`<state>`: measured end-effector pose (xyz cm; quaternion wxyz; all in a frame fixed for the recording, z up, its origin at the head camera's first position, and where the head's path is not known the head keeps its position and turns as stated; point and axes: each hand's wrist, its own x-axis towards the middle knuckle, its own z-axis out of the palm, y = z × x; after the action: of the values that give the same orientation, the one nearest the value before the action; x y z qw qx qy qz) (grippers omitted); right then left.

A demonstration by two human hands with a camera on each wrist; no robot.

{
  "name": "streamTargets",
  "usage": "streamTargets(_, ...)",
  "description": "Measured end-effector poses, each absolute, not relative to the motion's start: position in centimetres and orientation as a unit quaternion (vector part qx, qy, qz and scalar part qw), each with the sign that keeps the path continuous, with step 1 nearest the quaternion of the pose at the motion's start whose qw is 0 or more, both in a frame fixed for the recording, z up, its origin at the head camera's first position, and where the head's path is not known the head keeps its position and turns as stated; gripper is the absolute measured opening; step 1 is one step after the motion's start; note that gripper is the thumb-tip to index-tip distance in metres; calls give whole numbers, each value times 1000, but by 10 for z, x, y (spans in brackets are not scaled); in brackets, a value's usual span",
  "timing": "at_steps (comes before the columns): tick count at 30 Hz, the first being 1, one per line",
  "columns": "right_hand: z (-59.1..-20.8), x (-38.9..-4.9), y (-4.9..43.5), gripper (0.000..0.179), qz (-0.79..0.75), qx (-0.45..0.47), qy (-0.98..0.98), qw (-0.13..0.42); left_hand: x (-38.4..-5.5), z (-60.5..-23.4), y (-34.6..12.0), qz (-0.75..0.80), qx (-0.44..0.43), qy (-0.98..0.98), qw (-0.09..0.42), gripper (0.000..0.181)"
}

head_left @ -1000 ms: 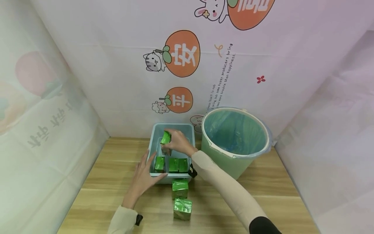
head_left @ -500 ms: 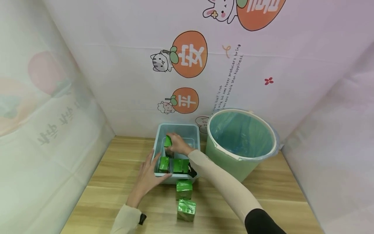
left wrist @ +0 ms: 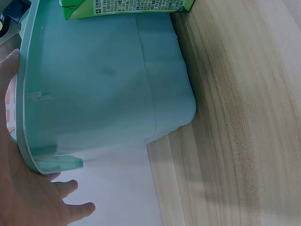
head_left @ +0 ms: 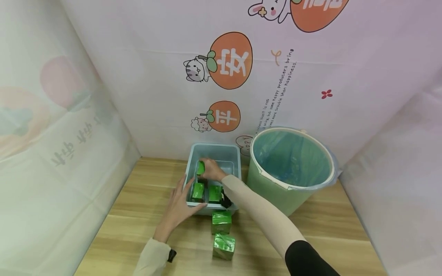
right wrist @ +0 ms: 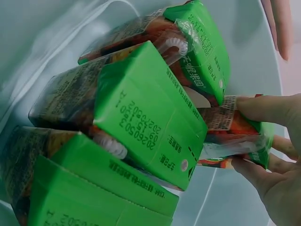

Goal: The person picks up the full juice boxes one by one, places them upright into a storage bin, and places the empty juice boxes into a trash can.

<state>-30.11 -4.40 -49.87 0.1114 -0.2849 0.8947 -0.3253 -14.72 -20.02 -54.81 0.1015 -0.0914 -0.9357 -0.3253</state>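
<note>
A light blue plastic bin [head_left: 221, 147] stands on the wooden table against the back wall. Down inside its left part, my right hand [head_left: 212, 170] pinches a green-topped juice box [head_left: 201, 168] between thumb and fingers. The right wrist view shows this held juice box [right wrist: 223, 129] beside several others, with wrapped straws on their sides; a juice box [right wrist: 146, 117] fills the middle. My left hand [head_left: 177, 207] rests at the bin's near left corner, fingers spread along the left rim and thumb by the front rim. In the left wrist view, its fingers [left wrist: 77, 212] reach past the rim.
Two more juice boxes, the nearer one [head_left: 223, 247] and the farther one [head_left: 221, 222], stand on the table in front of the bin. A large green bucket [head_left: 272, 195] with a bag liner stands to the right, close beside my right forearm.
My right hand has lowered the juice box deeper into the bin, behind the front row. My left hand stays at the corner. The whole head view has shifted slightly.
</note>
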Motion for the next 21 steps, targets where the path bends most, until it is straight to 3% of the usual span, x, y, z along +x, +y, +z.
streamTargets(9, -499, -311, -50, 77, -297, -278, 900, 157, -149, -548, -200, -330, -90, -935, 98, 104)
streamTargets(21, -513, -320, -52, 77, -277, -296, 902, 151, -150, -549, -202, -334, -93, -932, 103, 104)
